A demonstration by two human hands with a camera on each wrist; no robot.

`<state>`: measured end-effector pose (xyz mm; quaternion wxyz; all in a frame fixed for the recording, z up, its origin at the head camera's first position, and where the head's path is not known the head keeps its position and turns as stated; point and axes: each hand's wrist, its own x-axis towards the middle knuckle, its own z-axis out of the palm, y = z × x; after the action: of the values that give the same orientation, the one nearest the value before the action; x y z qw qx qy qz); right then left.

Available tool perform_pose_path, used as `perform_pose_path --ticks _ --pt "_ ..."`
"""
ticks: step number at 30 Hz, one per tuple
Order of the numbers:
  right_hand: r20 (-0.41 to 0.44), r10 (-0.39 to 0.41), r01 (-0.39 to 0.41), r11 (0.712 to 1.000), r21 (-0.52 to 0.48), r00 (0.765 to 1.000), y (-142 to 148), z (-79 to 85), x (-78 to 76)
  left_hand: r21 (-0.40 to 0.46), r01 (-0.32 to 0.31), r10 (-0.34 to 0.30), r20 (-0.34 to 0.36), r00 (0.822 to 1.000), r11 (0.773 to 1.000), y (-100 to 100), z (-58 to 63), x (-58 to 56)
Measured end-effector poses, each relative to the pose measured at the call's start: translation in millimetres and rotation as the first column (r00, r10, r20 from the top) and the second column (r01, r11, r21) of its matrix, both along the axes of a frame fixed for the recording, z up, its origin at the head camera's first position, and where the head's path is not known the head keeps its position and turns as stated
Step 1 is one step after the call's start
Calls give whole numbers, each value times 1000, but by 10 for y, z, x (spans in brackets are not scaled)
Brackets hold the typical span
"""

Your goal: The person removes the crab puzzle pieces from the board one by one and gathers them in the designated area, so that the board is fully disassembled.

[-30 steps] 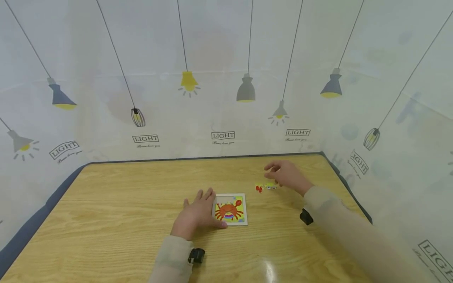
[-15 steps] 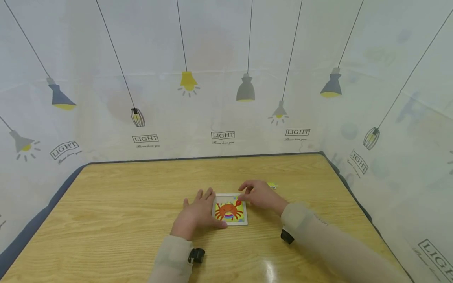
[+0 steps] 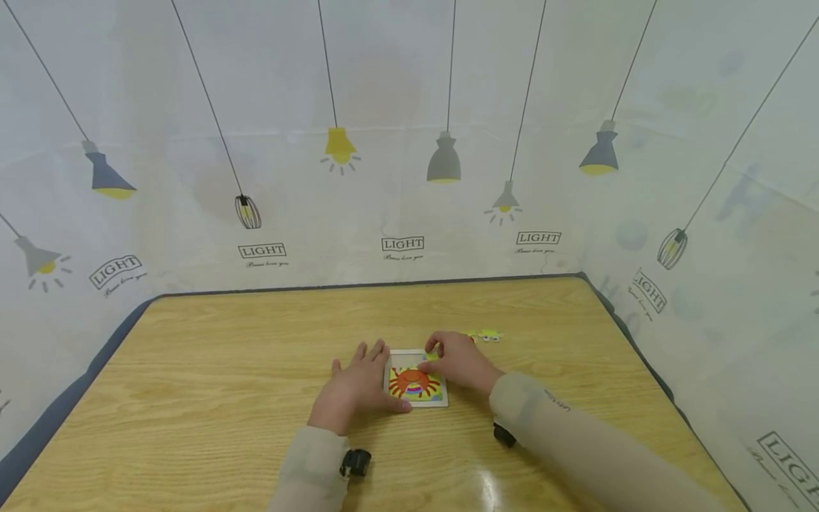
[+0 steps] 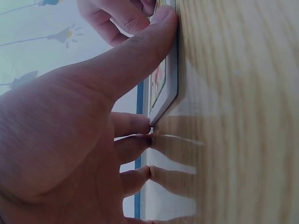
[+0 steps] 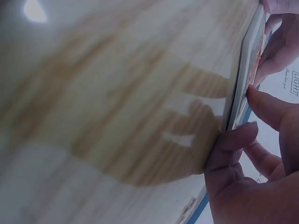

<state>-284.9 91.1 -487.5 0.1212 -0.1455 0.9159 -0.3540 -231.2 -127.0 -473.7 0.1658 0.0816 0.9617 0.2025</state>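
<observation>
A small square crab jigsaw puzzle (image 3: 414, 384) lies flat on the table, its white frame (image 4: 171, 86) seen edge-on in the left wrist view. Bare tray shows in its upper part. My left hand (image 3: 355, 387) rests with fingers spread at the frame's left side, thumb along its near edge. Over the puzzle's upper right is my right hand (image 3: 459, 361); its thumb (image 5: 268, 105) touches the board there and the other fingers are bent. Whether a piece is pinched between them is hidden. Behind that hand lie a yellow puzzle piece (image 3: 491, 336) and a partly covered red-and-yellow piece (image 3: 473, 338).
The wood-grain table (image 3: 211, 370) stretches out around the puzzle. A pale curtain (image 3: 384, 192) printed with lamps rises along its back and sides. Each wrist wears a black band (image 3: 355, 463).
My right hand has moved left and nearer, from above the loose pieces to the puzzle's upper right, with its thumb now on the board. My left hand has stayed put.
</observation>
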Motion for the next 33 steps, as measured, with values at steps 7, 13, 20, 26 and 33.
perform_pose_path --ticks 7,13,20,26,33 --pt "-10 60 -60 998 8 998 91 -4 -38 -8 1 -1 -4 1000 1000 -3 -4 2" --pt "36 82 -83 995 50 996 196 0 -58 0 11 -11 -3 1000 1000 -1 -5 4" --pt "58 105 -109 991 81 993 219 4 -61 -21 12 -12 -5 1000 1000 7 1 2" --pt "40 116 -118 990 81 992 203 -9 -64 -66 12 -13 -2 1000 998 38 16 -1" --pt "28 98 -100 992 78 995 168 21 -27 -68 2 -2 1 1000 998 43 -56 -63"
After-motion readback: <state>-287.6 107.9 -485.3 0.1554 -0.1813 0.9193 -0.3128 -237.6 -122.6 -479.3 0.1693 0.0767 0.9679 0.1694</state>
